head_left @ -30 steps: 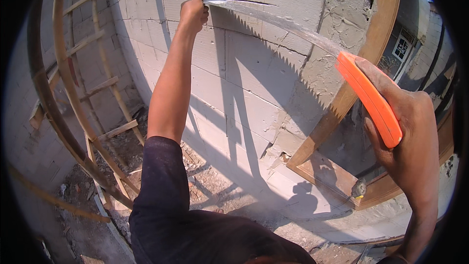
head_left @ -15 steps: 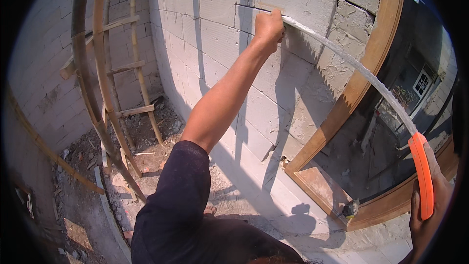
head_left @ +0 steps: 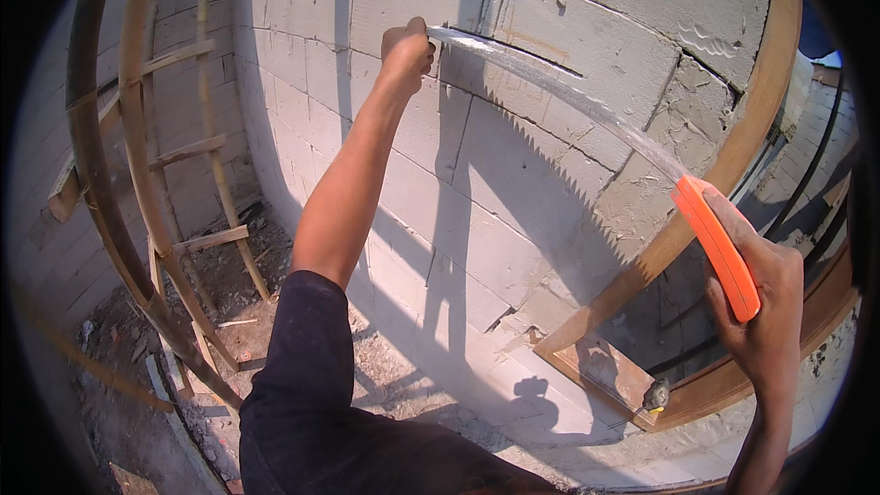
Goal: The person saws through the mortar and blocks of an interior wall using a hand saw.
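Note:
A long handsaw blade (head_left: pixel 568 90), dusted pale, lies nearly horizontal in a thin cut in the block wall (head_left: pixel 403 183), its toothed shadow falling below it. My left hand (head_left: pixel 406 57) is closed on the blade's far tip, knuckles close to the wall. My right hand (head_left: pixel 763 293) grips the saw's orange handle (head_left: pixel 720 247) at the other end, beside a wooden frame (head_left: pixel 704 211). The cut runs just above the blade, across the blocks left of a rough mortar patch (head_left: pixel 687 105).
Bamboo and timber ladder-like scaffolding (head_left: pixel 160 183) leans at the left, near the corner. Rubble and wood scraps (head_left: pixel 137 376) cover the floor. A small grey-and-yellow tool (head_left: pixel 656 396) sits on the frame's lower piece. Dark cables (head_left: pixel 811 165) show through the opening at the right.
Compared with half a second ago, both hands and the saw are farther left along the wall, and my right hand is higher in view. The view has shifted slightly.

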Available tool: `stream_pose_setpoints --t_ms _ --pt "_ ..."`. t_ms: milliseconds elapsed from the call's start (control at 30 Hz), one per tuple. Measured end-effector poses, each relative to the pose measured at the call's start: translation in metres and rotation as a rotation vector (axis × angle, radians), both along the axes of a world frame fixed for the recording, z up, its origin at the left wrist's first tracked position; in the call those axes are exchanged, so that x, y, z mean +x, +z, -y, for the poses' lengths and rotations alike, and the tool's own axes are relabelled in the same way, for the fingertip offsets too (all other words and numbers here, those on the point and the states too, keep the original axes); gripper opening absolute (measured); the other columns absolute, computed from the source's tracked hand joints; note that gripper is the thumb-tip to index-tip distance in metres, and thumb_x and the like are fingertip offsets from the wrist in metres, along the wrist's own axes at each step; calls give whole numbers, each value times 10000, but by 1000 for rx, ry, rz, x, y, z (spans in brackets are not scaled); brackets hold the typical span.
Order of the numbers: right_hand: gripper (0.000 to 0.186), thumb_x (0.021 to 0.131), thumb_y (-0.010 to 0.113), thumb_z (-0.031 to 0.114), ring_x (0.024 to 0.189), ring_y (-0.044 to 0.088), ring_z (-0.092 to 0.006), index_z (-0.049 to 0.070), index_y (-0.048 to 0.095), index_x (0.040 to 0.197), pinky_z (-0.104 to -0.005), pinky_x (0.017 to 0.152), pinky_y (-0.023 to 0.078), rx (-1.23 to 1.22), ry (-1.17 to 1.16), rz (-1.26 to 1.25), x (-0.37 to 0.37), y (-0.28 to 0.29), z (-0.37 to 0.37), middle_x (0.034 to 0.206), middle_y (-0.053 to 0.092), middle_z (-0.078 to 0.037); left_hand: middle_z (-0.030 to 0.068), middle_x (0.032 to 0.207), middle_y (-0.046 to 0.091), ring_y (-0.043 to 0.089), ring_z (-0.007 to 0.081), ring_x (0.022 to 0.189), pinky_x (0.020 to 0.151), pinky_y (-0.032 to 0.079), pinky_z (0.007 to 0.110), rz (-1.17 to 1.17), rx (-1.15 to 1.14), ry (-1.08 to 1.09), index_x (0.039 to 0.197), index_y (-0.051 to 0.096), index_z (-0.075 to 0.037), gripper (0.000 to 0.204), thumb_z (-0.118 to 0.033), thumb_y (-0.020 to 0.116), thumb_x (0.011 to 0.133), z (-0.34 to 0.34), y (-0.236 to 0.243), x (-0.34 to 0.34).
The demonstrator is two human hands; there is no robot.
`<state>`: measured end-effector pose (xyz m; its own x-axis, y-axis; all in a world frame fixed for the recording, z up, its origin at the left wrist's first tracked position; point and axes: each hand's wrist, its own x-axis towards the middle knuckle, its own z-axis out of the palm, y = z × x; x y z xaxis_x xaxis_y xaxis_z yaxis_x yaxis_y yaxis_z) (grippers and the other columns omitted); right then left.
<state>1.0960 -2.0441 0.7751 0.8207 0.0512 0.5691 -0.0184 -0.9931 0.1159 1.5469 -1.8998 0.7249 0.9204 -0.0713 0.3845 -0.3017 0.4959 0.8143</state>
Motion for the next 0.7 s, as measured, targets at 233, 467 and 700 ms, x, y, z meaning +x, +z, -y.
stream_pose_setpoints --t_ms 233,467,700 --pt "557 630 620 -16 674 601 -392 -10 640 1187 -317 678 508 55 40 45 15 -9 6 919 660 -233 -36 540 298 245 85 423 396 190 299 -66 -24 46 659 369 -113 281 -173 469 915 10 -1 5" --pt "576 682 653 -78 651 587 -343 2 597 1250 -334 675 487 -56 13 -25 -30 -1 31 791 580 -201 -54 561 272 236 78 432 411 174 290 -34 0 -16 678 394 -119 279 -177 461 942 37 8 -26" --pt "501 821 650 -43 1007 574 -274 -8 494 1296 -371 933 447 -130 -234 11 -160 -41 102 1023 549 -178 -3 572 410 310 95 452 444 230 303 32 64 -21 661 481 -66 278 -194 474 907 78 -2 -123"
